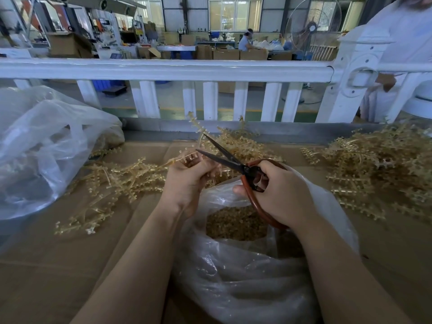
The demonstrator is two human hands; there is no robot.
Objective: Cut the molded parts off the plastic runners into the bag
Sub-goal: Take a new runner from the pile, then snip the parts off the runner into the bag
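My left hand (187, 181) grips a thin amber plastic runner (187, 156) studded with small molded parts, just above the mouth of a clear plastic bag (245, 265). My right hand (278, 195) holds scissors (224, 157) by their red-brown loop handles. The dark blades are spread apart, with their tips at the runner near my left fingers. Inside the bag lies a heap of small amber cut parts (236, 224). The bag stands on brown cardboard (70, 265) directly below both hands.
Loose amber runners lie in piles at the left (112, 181), behind the hands (236, 141) and at the right (378, 169). A large clear bag (42, 148) sits at the far left. A white railing (163, 69) borders the far edge; a person in white (402, 54) stands beyond it.
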